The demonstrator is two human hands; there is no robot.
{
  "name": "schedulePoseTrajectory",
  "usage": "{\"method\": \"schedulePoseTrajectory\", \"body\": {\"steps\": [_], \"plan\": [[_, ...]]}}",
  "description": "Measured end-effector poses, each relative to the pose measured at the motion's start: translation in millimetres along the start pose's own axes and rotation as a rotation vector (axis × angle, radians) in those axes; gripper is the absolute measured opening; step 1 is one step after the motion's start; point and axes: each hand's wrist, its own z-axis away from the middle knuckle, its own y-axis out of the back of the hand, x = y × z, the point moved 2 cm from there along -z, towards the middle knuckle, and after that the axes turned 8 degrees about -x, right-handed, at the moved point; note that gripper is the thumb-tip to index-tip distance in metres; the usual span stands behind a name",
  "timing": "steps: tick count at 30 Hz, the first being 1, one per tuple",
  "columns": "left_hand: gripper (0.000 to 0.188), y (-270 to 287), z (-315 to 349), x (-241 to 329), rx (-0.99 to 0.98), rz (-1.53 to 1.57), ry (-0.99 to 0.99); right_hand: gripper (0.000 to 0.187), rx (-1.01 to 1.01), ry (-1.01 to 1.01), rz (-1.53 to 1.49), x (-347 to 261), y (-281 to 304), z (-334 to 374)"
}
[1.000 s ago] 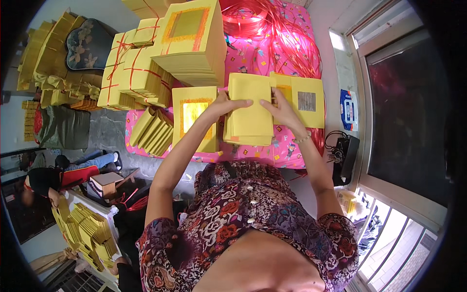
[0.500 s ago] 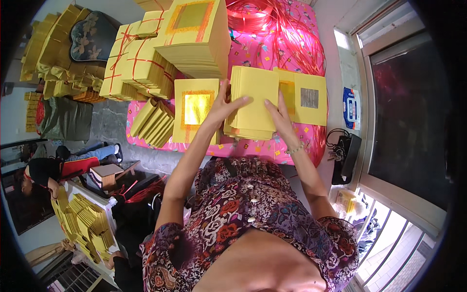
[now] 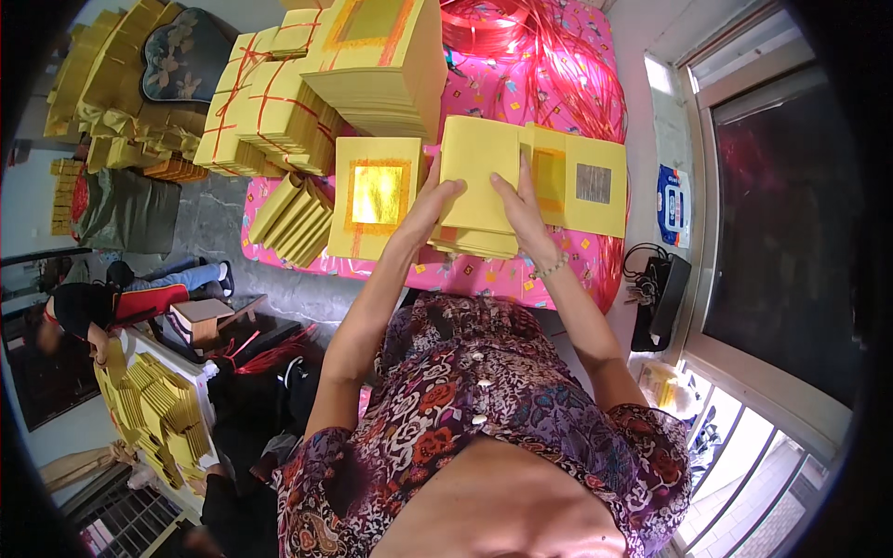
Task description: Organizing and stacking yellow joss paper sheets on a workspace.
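Between my two hands is a stack of folded yellow paper [image 3: 481, 172], just above the pink patterned tablecloth [image 3: 465, 276]. My left hand [image 3: 432, 206] grips its left side, thumb on top. My right hand [image 3: 523, 209] presses the right side, thumb also on top and fingers along the edge. Lower folded sheets stick out a little toward me. To the left lies a yellow sheet with a shiny gold square [image 3: 378, 195] inside an orange border. On the right, partly behind the stack, lie yellow sheets with a silver square [image 3: 593, 183] and a gold patch.
A tall yellow paper pile [image 3: 391, 88] and bundles tied with red strips [image 3: 279, 107] stand far left. Small folded bundles [image 3: 293, 221] lie nearer. Red plastic strips [image 3: 567, 70] spread over the far right. At lower left, people sit around a table with yellow paper [image 3: 153, 409].
My hands have brought the stack slightly away from me, and its lower sheets sit closer under the top. My right thumb has slid a little left and farther up the top sheet.
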Motion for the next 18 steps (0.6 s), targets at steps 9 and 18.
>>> {"method": "schedulePoseTrajectory", "body": {"steps": [9,18], "plan": [[0.081,-1.9,5.1,-1.7,0.124,-0.053,-0.004,0.079,-0.007,-0.021,0.099,-5.7,10.2,-0.4],[0.106,-1.8,2.3,5.4,0.119,-0.17,-0.131,0.076,0.016,0.033,0.147,-24.0,18.6,3.6]]}}
